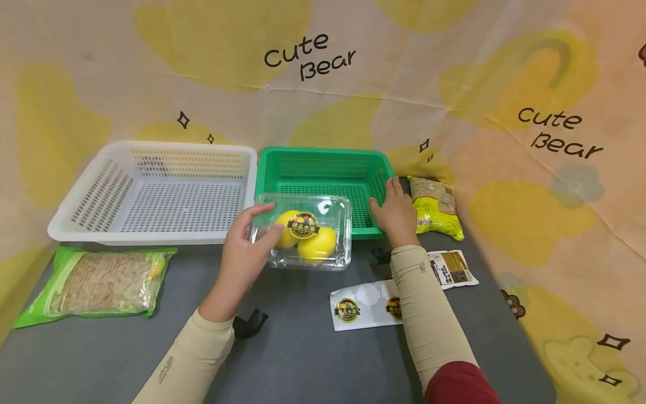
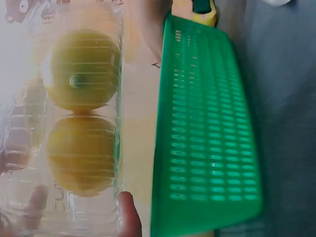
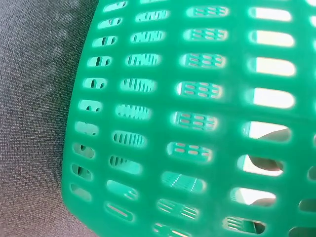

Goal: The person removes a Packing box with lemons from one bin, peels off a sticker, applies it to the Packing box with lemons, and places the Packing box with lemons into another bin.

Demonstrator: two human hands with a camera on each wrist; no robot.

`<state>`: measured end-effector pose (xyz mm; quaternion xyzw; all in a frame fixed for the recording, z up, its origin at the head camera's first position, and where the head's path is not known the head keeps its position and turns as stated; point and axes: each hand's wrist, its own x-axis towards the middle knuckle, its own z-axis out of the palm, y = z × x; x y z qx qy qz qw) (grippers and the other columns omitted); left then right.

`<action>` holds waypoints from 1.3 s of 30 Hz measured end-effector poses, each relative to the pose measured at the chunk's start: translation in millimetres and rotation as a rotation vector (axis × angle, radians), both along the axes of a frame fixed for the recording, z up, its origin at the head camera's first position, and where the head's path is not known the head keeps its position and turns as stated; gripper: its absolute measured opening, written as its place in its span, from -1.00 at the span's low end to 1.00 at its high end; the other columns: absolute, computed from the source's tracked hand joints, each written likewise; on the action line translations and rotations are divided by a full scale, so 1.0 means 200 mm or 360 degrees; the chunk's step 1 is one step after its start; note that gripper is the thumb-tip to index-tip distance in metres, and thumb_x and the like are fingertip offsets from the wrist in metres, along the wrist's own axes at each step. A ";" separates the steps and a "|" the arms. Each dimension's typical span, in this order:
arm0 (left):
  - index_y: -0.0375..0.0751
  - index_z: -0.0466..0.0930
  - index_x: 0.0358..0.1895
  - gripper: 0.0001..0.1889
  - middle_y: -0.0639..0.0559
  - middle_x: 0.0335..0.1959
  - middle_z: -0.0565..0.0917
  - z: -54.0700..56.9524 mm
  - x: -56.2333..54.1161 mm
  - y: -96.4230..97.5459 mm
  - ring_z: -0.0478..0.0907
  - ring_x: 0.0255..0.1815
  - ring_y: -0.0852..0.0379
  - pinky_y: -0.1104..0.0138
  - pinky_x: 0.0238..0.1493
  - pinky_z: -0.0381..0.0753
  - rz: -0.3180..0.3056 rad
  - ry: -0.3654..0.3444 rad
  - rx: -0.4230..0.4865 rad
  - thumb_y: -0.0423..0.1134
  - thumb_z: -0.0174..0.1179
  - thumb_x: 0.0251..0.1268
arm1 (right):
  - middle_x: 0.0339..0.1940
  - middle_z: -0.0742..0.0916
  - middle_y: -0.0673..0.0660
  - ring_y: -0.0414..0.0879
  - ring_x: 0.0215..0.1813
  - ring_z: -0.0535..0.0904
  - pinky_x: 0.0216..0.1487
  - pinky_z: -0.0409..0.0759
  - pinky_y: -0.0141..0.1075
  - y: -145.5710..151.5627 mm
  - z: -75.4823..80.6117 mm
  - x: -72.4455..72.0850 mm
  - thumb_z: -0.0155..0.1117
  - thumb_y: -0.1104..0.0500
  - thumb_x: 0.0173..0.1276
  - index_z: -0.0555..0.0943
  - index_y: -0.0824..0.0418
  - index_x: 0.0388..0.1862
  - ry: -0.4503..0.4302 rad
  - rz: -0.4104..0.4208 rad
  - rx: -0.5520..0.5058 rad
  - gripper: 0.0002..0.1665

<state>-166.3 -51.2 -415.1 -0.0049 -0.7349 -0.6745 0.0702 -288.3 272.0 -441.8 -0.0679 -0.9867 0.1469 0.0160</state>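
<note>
A clear plastic clamshell box [image 1: 339, 209] with two yellow, lemon-like fruits [image 1: 317, 244] inside is held up by my left hand [image 1: 247, 247], thumb on its lid. A round black-and-gold sticker [image 1: 304, 225] is on the lid. Behind and partly under the box stands the green perforated basket [image 1: 323, 152]. My right hand [image 1: 396, 213] rests at that basket's right rim, its fingers straight and thumb spread toward the inside. In the left wrist view the fruits show through the box, apart from the basket. Only the basket's slotted wall [image 3: 163, 98] fills the right wrist view; the right hand is not seen there.
Left of the green basket is a white perforated basket [image 1: 239, 233]. A green-edged bag [image 1: 106, 280] lies at the front left. To the right are a yellow-and-clear packet [image 1: 436, 207] and a small white-and-brown pouch [image 1: 460, 268]. A sticker sheet [image 1: 367, 322] lies near the right forearm.
</note>
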 end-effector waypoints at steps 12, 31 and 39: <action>0.04 0.63 0.37 -0.52 0.05 0.61 0.34 0.10 -0.46 0.18 0.50 0.31 -0.10 0.05 0.19 0.52 0.0068 0.0009 -0.0251 -0.04 0.35 0.42 | 0.80 -0.02 0.16 0.38 0.64 0.15 0.49 0.30 0.28 0.00 -0.01 0.00 0.02 -0.22 0.67 -0.06 0.21 0.78 0.0005 -0.0017 0.0015 -0.03; -0.06 0.48 0.49 -0.47 -0.22 0.58 0.26 -0.12 -0.71 0.32 0.46 0.20 -0.19 0.06 0.00 0.53 0.0021 -0.0201 -0.0477 -0.08 0.22 0.52 | 0.80 -0.01 0.15 0.36 0.64 0.17 0.48 0.33 0.26 -0.03 0.00 0.01 0.07 -0.20 0.66 -0.04 0.21 0.78 0.0024 -0.0006 -0.0015 -0.03; -0.04 0.47 0.49 -0.47 -0.24 0.56 0.26 -0.14 -0.72 0.34 0.47 0.10 -0.18 0.10 -0.14 0.51 -0.0036 -0.0237 -0.0516 -0.07 0.23 0.53 | 0.79 0.00 0.17 0.37 0.63 0.18 0.46 0.34 0.27 -0.01 0.01 0.01 0.06 -0.20 0.66 -0.04 0.21 0.78 0.0034 -0.0011 -0.0008 -0.03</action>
